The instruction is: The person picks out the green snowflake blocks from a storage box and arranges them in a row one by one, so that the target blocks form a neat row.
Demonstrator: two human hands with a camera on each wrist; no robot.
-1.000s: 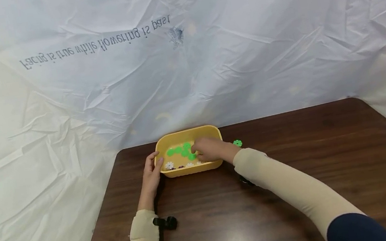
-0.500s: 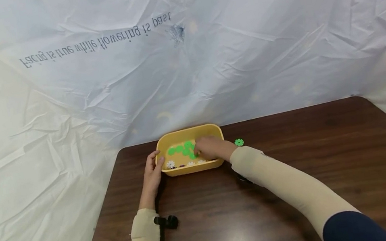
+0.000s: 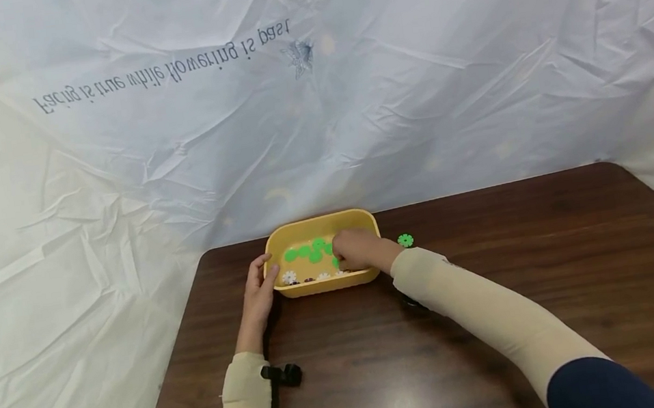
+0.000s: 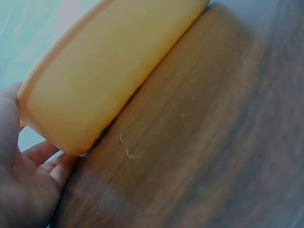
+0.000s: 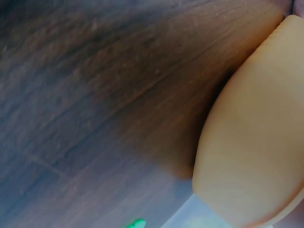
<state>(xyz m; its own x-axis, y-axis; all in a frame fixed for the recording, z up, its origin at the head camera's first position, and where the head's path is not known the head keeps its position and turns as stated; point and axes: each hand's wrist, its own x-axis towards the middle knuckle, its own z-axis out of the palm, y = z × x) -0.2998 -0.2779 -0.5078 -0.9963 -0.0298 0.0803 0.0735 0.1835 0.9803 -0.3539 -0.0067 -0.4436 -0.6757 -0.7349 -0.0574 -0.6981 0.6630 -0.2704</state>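
A yellow plastic basin (image 3: pixel 328 286) stands near the table's back edge. My left hand (image 3: pixel 257 294) grips its left end, thumb at the rim and fingers around the outside; the left wrist view shows fingers (image 4: pixel 61 166) against the wall's lower corner. My right hand (image 3: pixel 360 249) reaches over the right rim into the basin, fingers bent down among green flower-shaped discs (image 3: pixel 304 252). Its fingertips are hidden, so I cannot tell whether they pinch a disc. White flower-shaped discs (image 3: pixel 290 277) and dark ones lie along the basin's front inside. The right wrist view shows mainly the basin's outer wall (image 5: pixel 251 118).
A single green flower-shaped disc (image 3: pixel 405 240) lies on the dark wooden table (image 3: pixel 496 264), just right of the basin. A pale printed cloth (image 3: pixel 415 116) hangs close behind the basin and the table's back edge.
Inside the basin my right hand has shifted slightly right, with its fingers curling further in, and the green discs near it have moved a little. The left hand keeps its hold.
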